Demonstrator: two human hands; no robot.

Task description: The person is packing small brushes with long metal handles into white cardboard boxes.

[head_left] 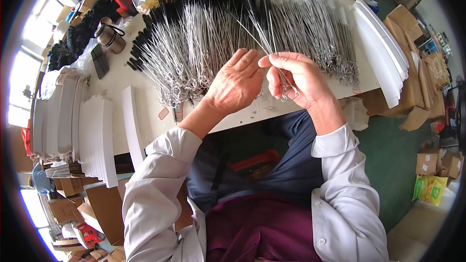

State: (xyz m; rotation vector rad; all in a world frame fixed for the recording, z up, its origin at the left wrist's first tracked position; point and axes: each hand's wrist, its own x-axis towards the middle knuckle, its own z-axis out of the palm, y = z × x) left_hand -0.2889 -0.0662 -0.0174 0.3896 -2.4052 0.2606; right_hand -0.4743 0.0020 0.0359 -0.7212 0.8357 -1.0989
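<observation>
My right hand point(298, 77) is closed around the wire stems of several thin brushes point(266, 39), pinched between thumb and fingers. Their looped ends hang below the palm, and dark and pale bristle heads point up and away. Close beside it, my left hand point(235, 83) is held back-up, its fingers partly stretched and slightly apart near the right thumb. Its fingertips are partly hidden, and I see nothing held in them. Behind both hands lies a big pile of wire-handled brushes, black-bristled ones point(194, 29) to the left and white-bristled ones point(310, 24) to the right, ring ends toward me.
White folded card strips point(97, 136) stand at the table's left, with more strips point(381, 51) along its right edge. A metal flask point(110, 38) and a red bottle point(124, 1) are at the back left. Cardboard boxes point(412, 77) sit beyond the right edge.
</observation>
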